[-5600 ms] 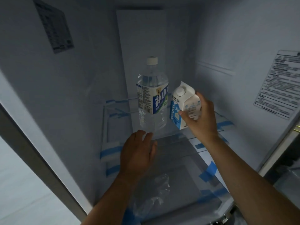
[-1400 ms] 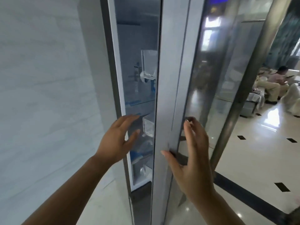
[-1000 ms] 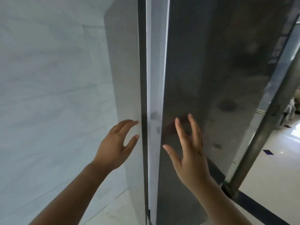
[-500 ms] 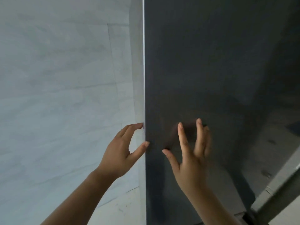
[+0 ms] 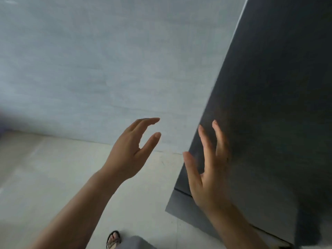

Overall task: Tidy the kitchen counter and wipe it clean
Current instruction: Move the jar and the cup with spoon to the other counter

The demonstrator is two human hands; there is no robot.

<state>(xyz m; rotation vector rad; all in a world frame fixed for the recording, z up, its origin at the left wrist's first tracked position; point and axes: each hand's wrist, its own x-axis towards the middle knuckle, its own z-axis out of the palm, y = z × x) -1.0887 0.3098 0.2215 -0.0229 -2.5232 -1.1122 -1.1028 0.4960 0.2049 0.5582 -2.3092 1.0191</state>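
Pale marble wall [image 5: 89, 60] meets cream floor [image 5: 45, 177] beside dark fridge door [image 5: 269, 105].

The tall dark grey fridge door [image 5: 269, 105] is now fully closed, and the left hand [image 5: 129, 155] has lifted clear of its edge.

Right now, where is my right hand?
Your right hand is right of centre in the head view, open in front of the dark fridge door near its left edge, with the left hand raised just to its left.
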